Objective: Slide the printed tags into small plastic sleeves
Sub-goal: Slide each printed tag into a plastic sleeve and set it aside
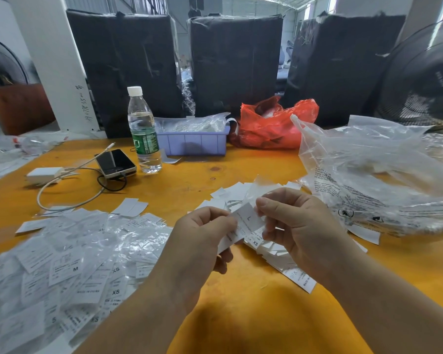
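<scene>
Tags are the whole job here, and one of them, a white tag marked L (248, 221), sits between my two hands above the worktop (215, 315). My left hand (202, 241) pinches its lower end, and my right hand (292, 226) pinches its upper edge together with a thin clear sleeve (256, 190); I cannot tell if the tag is already partly inside. To the left lies a big pile of sleeved tags (69, 264), which I judge as finished work. Under my hands is a heap of bare tags (266, 249), so much remains to do. A large clear bag (368, 175) lies to the right, a water bottle (143, 131) and a phone (115, 163) farther back.
</scene>
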